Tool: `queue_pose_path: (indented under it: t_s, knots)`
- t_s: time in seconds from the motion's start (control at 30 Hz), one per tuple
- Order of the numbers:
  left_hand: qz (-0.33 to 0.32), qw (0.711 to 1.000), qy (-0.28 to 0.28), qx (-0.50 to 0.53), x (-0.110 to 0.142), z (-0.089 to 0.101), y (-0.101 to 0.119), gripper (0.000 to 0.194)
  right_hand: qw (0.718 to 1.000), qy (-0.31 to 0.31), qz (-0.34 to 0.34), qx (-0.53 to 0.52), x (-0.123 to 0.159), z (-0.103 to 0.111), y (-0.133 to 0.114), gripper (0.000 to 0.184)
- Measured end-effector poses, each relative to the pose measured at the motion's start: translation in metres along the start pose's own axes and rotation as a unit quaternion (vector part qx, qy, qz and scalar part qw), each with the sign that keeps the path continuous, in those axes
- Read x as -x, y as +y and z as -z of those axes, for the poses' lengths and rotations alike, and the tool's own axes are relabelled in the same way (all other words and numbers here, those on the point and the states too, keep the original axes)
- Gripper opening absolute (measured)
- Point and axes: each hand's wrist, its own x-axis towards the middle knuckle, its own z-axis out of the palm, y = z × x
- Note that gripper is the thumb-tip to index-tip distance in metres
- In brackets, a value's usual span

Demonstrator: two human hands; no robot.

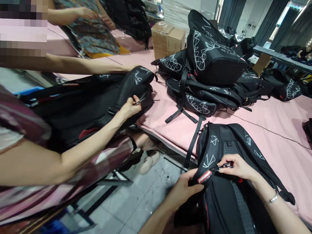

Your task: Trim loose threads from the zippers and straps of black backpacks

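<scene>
A black backpack (222, 201) with white scribbled lines on its shoulder straps leans against the table edge in front of me. My left hand (185, 189) pinches one shoulder strap (208, 151) beside a red and white label (204, 177). Small dark thread snips (224, 165) are gripped in my right hand (236, 166), their tips at the strap just by the upper end of the label. A silver bracelet circles my right wrist. Whether a thread lies between the blades is too small to tell.
On the pink-covered table (268, 124) stands a pile of black backpacks (211, 61), with a cardboard box (167, 39) behind. At left, a co-worker's hand (130, 107) holds small scissors over another black backpack (77, 104). Another person stands farther back.
</scene>
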Motion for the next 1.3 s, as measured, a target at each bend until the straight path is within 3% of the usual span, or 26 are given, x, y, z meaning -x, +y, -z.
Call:
queue_pose_path:
  t_s: [0.13, 0.37, 0.93, 1.13, 1.3]
  knots:
    - [0.005, 1.0, -0.011, 0.0, 0.0, 0.003, 0.001, 0.043, 1.0, -0.012, 0.01, 0.008, -0.006, 0.004, -0.002, 0.025]
    - [0.006, 1.0, -0.013, -0.005, 0.002, 0.003, 0.008, 0.042, 0.997, -0.032, -0.051, -0.047, -0.01, 0.012, 0.001, 0.033]
    - [-0.043, 0.995, -0.002, -0.089, 0.003, -0.002, 0.023, 0.038, 0.987, -0.136, 0.059, 0.063, -0.027, 0.002, -0.028, 0.025]
    - [-0.044, 0.996, 0.0, -0.074, 0.003, -0.002, 0.023, 0.041, 0.979, -0.141, 0.091, 0.119, -0.03, -0.003, -0.039, 0.021]
    - [-0.034, 0.999, -0.017, -0.026, 0.002, -0.001, 0.026, 0.043, 0.989, -0.11, 0.059, 0.077, -0.024, 0.013, -0.04, 0.024]
